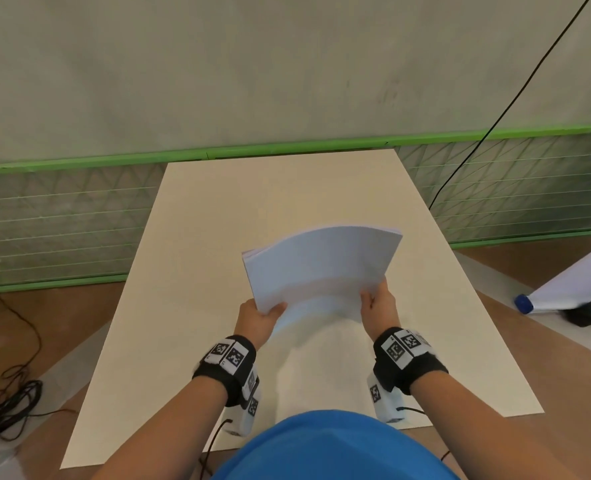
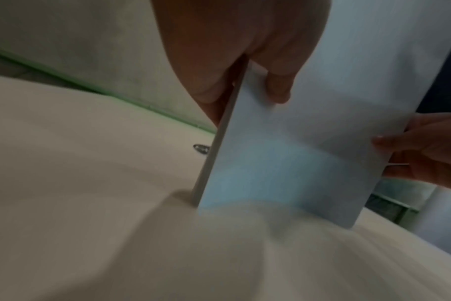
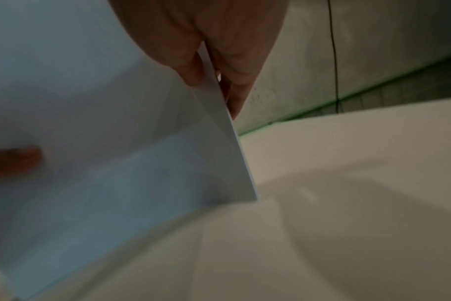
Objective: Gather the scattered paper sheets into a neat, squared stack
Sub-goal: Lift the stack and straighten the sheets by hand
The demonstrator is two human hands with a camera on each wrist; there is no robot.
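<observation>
The fingers of the left hand are pinching one side edge of the paper stack, thumb in front, and the right hand is pinching the opposite edge likewise. The stack is standing on its lower edge on the worktop, around the middle, bowing away from the person. Gathering looks finished; this is likely the squaring step. Next comes tapping the edges flush, then laying the stack flat.
</observation>
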